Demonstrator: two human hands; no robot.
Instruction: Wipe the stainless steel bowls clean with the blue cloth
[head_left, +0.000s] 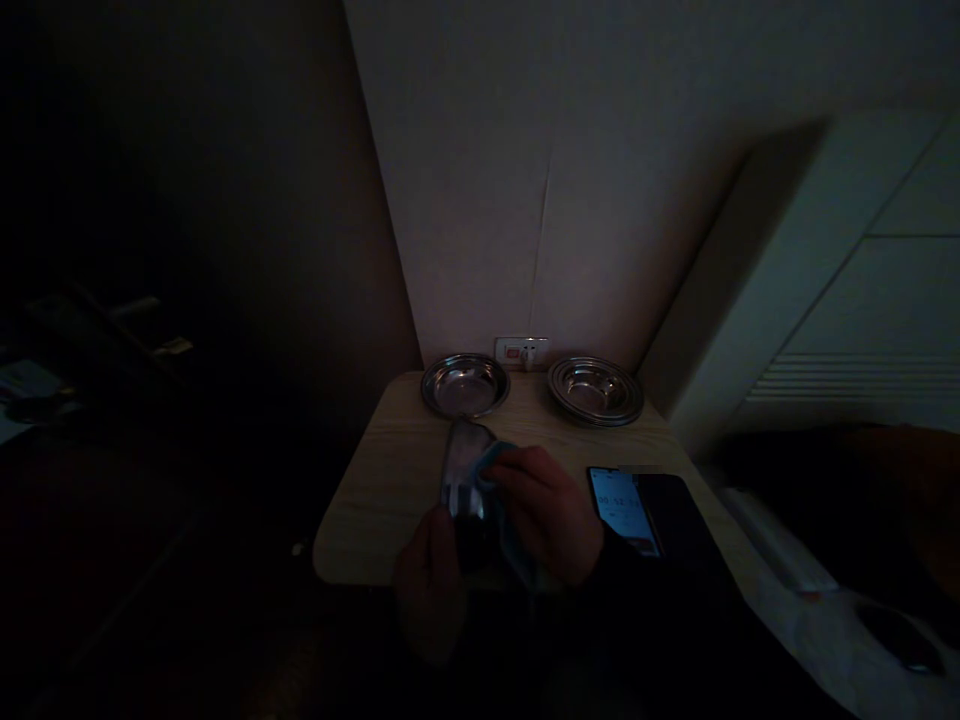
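My left hand (430, 580) grips the rim of a shiny metal dish (459, 475), which is tilted up on edge above the near part of the small wooden table (390, 470). Pinched in the fingers of my right hand (547, 510) is a light blue cloth (491, 460), pressed against the dish's surface. Part of the cloth hangs down below the right hand. The lower part of the dish is dark and hard to make out.
At the back left of the table sits a round metal plate (465, 387); a stack of similar plates (595, 390) stands at the back right. A lit phone (622, 508) lies on the right side. A wall socket (523, 352) with a plug is behind the table.
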